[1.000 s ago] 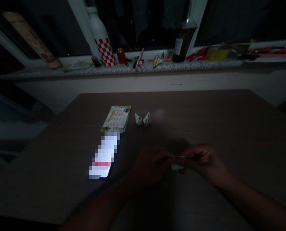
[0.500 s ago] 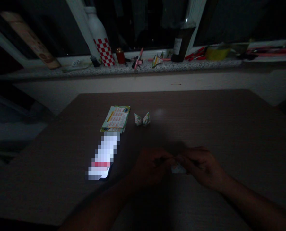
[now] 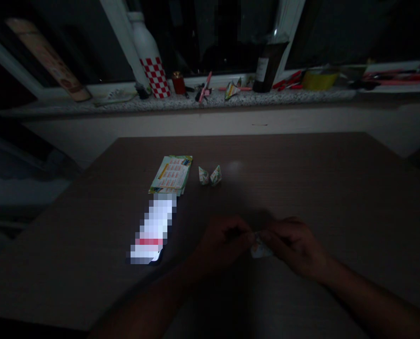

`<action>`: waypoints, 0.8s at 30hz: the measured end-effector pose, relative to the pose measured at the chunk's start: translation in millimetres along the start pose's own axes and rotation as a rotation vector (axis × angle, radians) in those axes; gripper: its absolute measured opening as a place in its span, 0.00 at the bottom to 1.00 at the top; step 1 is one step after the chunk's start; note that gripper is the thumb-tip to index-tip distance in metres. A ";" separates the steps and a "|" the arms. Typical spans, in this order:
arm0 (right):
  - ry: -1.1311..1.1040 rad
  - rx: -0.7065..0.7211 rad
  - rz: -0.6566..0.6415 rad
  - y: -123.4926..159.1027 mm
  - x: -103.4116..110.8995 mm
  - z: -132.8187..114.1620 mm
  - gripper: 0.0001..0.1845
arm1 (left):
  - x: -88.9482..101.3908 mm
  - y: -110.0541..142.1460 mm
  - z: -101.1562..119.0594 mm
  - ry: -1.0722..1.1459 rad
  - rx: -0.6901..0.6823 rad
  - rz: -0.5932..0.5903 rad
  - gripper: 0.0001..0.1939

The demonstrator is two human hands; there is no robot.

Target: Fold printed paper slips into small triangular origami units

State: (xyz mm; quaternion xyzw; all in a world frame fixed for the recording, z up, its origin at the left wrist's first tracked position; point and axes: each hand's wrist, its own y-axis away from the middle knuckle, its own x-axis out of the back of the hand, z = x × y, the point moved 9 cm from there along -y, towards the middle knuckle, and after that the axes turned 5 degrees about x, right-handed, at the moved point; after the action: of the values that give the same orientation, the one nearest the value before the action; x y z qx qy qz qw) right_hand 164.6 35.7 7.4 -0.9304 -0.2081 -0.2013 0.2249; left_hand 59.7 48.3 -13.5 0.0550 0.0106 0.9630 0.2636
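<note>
Between my hands is a small pale piece of printed paper (image 3: 261,249), held just above or on the table; the dim light hides its folds. My left hand (image 3: 226,242) pinches its left side with thumb and forefinger. On the other side, my right hand (image 3: 294,245) grips it, the thumb lying along the paper's upper right. Farther back stand two small folded paper pieces (image 3: 215,176) with pointed tops, side by side. To their left lies a stack of printed paper leaflets (image 3: 172,173).
A lit phone (image 3: 153,230) lies left of my hands on the wooden table (image 3: 319,179). Along the granite windowsill (image 3: 188,104) stand a red-checked white bottle (image 3: 155,70), a small red jar (image 3: 178,83), a dark labelled container (image 3: 264,70) and a yellow item (image 3: 319,80).
My fingers have shifted slightly on the paper, and a little more of it shows between the thumbs. The view has moved very slightly; the other things stay put.
</note>
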 end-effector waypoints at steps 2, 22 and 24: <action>-0.033 -0.016 -0.005 0.3 -1.4 1.0 0.22 | -4.9 0.1 1.8 -0.024 -0.023 -0.049 0.14; -0.057 -0.034 -0.010 3.0 -11.5 2.4 0.21 | -5.0 3.5 8.3 -0.159 -0.081 -0.019 0.17; -0.242 -0.146 -0.021 4.3 -17.4 13.3 0.22 | -2.4 3.5 5.8 -0.147 -0.062 -0.010 0.17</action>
State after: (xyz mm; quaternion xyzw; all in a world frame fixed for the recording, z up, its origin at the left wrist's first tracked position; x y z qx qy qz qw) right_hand 155.9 33.7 -13.1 -0.9596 -0.2281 -0.1044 0.1277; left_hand 60.6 44.0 -7.8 0.1173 -0.0386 0.9548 0.2703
